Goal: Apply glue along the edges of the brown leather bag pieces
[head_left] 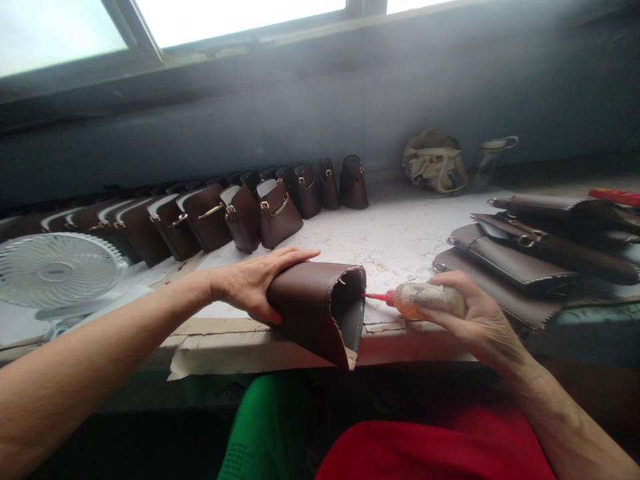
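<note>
My left hand (257,283) grips a brown leather shoe upper (307,293), thumb below and fingers over the top. The piece lies on its side at the table's front edge, its open, ragged-edged end facing right. In my right hand (470,307) is a squeeze glue bottle (427,300) with a red nozzle, held level. The nozzle's tip meets or nearly meets the rim of the opening; whether they touch I cannot tell. Amber liquid shows inside the bottle.
Rows of similar brown pieces (200,220) with gold buckles stand at the back left. A white fan (55,270) sits at left. Flat brown pieces (515,257) are stacked at right. A cloth bag (434,163) and a clear bottle (487,167) stand by the wall.
</note>
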Available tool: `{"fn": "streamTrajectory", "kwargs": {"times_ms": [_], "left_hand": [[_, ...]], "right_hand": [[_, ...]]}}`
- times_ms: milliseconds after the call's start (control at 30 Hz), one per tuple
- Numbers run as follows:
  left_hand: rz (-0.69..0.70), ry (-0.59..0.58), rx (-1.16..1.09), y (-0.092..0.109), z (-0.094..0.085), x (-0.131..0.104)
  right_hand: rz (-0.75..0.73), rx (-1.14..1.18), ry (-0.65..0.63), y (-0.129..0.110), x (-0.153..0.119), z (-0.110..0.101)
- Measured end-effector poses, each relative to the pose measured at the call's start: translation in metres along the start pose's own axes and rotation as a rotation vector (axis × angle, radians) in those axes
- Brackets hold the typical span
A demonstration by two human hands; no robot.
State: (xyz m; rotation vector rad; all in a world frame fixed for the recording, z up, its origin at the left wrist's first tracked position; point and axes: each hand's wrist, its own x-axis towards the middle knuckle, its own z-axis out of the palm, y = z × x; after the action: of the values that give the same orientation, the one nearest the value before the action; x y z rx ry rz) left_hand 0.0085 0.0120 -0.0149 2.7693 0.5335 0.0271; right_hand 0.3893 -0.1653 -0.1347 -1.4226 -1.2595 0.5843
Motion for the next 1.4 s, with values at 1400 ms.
{"fn": "streamTrajectory", "kwargs": {"times_ms": [1400], "left_hand": [[0.058,-0.008,0.045,0.037,0.007,-0.030]], "right_hand": [[0.034,-0.086,-0.163,-0.001,-0.022,-0.015]]}}
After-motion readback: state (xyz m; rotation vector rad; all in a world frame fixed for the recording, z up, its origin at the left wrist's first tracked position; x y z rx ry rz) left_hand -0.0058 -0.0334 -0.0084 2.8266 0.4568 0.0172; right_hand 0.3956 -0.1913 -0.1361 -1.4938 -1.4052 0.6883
